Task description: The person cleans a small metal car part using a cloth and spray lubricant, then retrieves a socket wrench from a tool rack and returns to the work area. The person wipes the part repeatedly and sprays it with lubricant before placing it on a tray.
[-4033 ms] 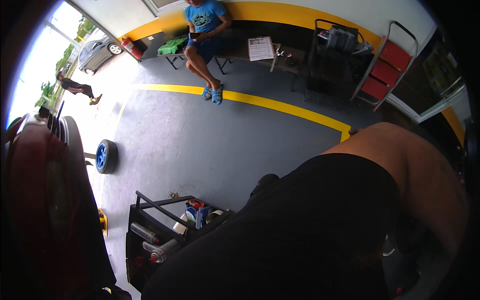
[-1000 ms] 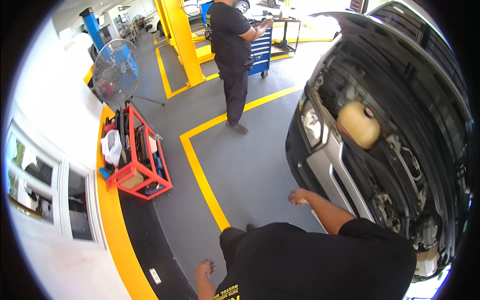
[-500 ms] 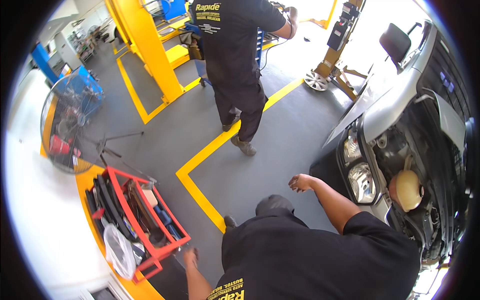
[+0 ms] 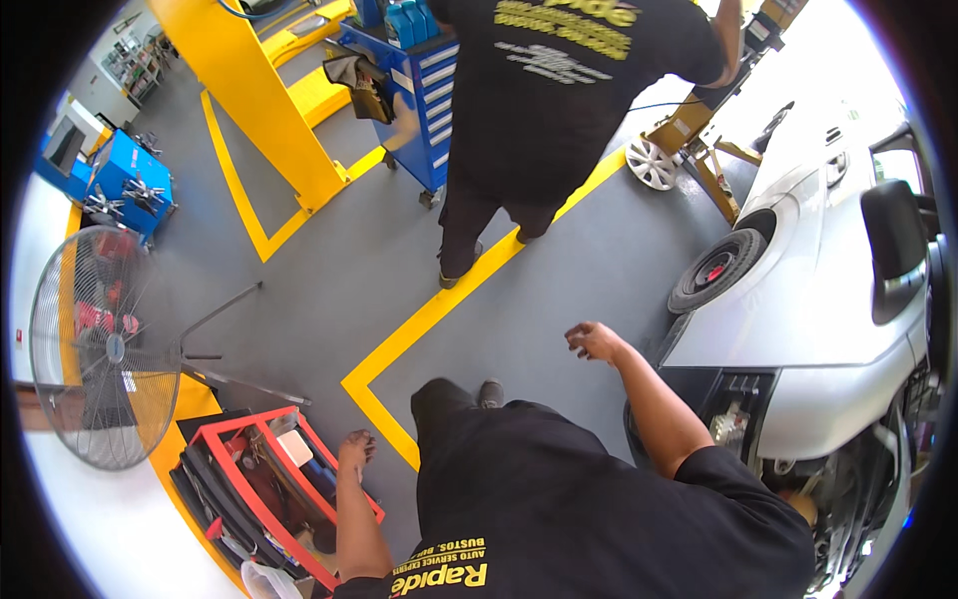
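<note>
My left hand (image 4: 356, 452) hangs beside the red-framed tool cart (image 4: 374, 514), its fingers loosely bent and apart, with nothing seen in them. Out in front of my body, my right hand (image 4: 596, 342) is held over the grey floor, fingers slightly curled and spread, likewise without anything in it. To its right stands a silver vehicle (image 4: 798, 309), whose front end is partly opened up and shows engine-bay parts. My own black shirt (image 4: 589, 499) fills the lower middle, and one of my shoes (image 4: 490, 392) shows beyond it.
A co-worker (image 4: 559, 110) in black stands ahead, beside a blue drawer cabinet (image 4: 434, 110). A pedestal fan (image 4: 105, 349) spreads its legs at left. A yellow lift post (image 4: 264, 110) rises behind. A wheel cover (image 4: 651, 164) rests by a stand at far right.
My view has shifted forward, bringing the co-worker closer and the vehicle's side and wheel into sight. My left hand has come up beside the cart. The co-worker's legs have changed stance.
</note>
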A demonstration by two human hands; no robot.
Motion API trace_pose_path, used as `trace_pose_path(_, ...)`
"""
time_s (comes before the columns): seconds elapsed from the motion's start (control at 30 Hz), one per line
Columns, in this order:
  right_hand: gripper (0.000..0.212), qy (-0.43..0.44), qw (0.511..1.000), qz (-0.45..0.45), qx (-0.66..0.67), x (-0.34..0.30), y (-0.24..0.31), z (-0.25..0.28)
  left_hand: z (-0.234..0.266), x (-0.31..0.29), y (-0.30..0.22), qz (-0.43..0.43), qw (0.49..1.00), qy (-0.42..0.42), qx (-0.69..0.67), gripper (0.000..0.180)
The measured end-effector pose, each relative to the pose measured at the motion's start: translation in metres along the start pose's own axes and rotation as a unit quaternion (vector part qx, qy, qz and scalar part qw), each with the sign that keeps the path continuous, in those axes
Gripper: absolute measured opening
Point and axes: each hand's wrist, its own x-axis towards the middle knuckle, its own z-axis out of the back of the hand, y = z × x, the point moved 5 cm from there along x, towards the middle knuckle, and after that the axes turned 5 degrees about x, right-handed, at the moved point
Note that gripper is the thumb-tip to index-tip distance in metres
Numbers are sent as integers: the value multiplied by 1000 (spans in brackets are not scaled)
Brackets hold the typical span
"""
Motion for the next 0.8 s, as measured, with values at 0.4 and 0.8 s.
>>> trace_pose_path(0.4, 27, 88, 986, 75, 124, 365, 290, -40, -80, 180, -215, 38, 997, 40, 46, 27)
trace_pose_path(0.8, 42, -63, 921, 80, 377, 621, 495, 58, -170, 138, -255, 128, 991, 41, -9, 26)
